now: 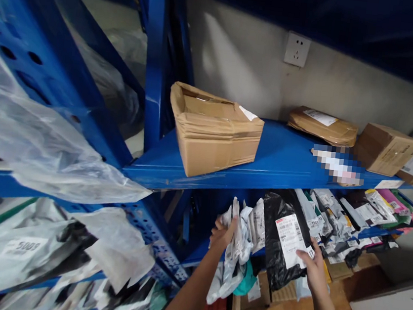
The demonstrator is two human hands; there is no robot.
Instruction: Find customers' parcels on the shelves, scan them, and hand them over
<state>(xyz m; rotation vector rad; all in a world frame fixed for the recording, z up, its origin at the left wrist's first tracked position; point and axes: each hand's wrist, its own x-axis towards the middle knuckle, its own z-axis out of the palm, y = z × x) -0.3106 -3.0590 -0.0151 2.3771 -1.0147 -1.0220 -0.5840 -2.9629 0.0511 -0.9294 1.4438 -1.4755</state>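
Observation:
My right hand (312,264) pinches the lower right edge of a black plastic mailer bag (277,218), its thumb on the white shipping label (290,236). The black mailer hangs at the front of the lower shelf. To its left, my left hand (223,234) is closed around the upper edges of several white plastic mailer bags (244,234) that stand upright side by side. Part of its fingers is hidden behind them. Another white mailer (258,224) with a printed number stands between these and the black one.
On the blue shelf (284,159) above my hands sit an open-topped brown carton (218,146), a flat brown parcel (321,126) and several boxes (388,148). More mailers (368,208) line the lower shelf rightward. A blue upright post (155,59) and draped clear plastic (46,122) stand left.

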